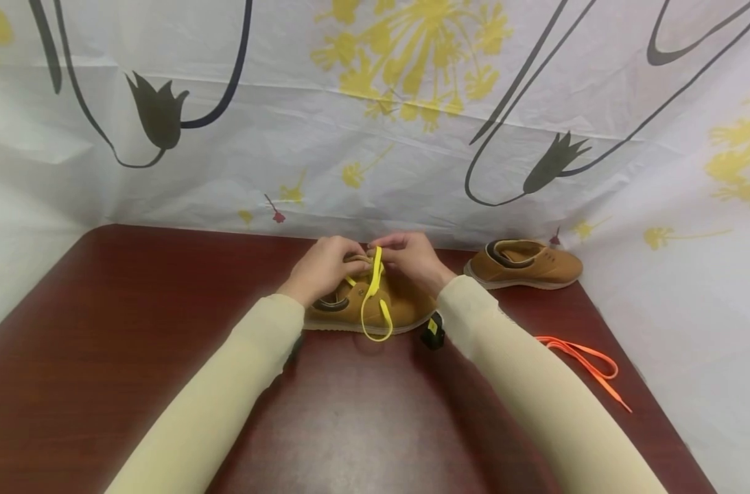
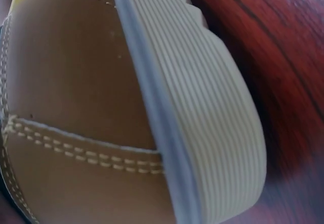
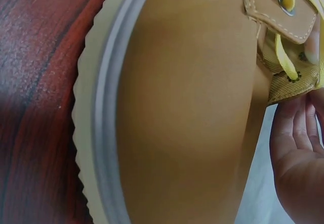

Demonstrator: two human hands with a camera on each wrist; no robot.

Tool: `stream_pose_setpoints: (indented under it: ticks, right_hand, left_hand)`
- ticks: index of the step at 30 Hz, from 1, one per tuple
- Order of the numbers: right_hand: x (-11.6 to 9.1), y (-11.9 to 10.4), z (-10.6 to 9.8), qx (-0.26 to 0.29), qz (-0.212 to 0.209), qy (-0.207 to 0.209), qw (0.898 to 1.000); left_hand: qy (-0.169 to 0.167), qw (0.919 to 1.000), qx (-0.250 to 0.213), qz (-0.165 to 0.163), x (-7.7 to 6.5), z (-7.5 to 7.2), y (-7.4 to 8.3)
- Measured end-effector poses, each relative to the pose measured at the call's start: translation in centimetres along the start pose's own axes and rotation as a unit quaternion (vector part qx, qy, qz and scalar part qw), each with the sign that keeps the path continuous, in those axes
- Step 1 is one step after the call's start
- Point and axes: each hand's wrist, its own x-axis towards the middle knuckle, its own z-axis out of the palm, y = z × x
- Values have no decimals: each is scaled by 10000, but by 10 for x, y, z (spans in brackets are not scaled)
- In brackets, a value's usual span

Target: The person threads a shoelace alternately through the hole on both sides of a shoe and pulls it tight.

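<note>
A tan leather shoe [image 1: 405, 309] with a pale ribbed sole stands on the table under both hands, its toe to the right. A yellow shoelace [image 1: 372, 288] runs through some of its eyelets, with a loose loop and end hanging over the near side. My left hand [image 1: 326, 267] pinches the upper at the eyelet flap. Beside it, my right hand [image 1: 414, 259] pinches the yellow lace above the tongue. In the right wrist view, the fingers of the right hand [image 3: 298, 158] curl by the tongue, and a fingertip [image 3: 312, 49] shows behind the eyelet flap [image 3: 288, 16].
Toward the back right corner sits a second tan shoe [image 1: 529, 264], without a lace in its eyelets. An orange shoelace [image 1: 587, 360] lies folded near the table's right edge. A patterned white sheet [image 1: 350, 89] hangs behind the dark red table [image 1: 165, 329].
</note>
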Motion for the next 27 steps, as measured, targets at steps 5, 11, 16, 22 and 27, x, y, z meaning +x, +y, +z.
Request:
stream_pose_setpoints:
  ticks: [5,11,16,22,27]
  right_hand:
    - [-1,0,1,66,-69,7,10000]
    - [1,5,2,9,-65,79,9999]
    - [2,7,4,26,-76,128,9999]
    - [2,6,5,-59,-130,11,9999]
    - [1,5,5,-26,-65,-46,10000]
  left_hand:
    - [-37,9999,0,114,0,-1,-1]
    - [-13,9996,131,250,1,-1,-2]
    - [74,9997,212,82,1,0,-1]
    - [157,9992,360,-29,1,2,0]
    - [354,9990,277,-43,-1,2,1]
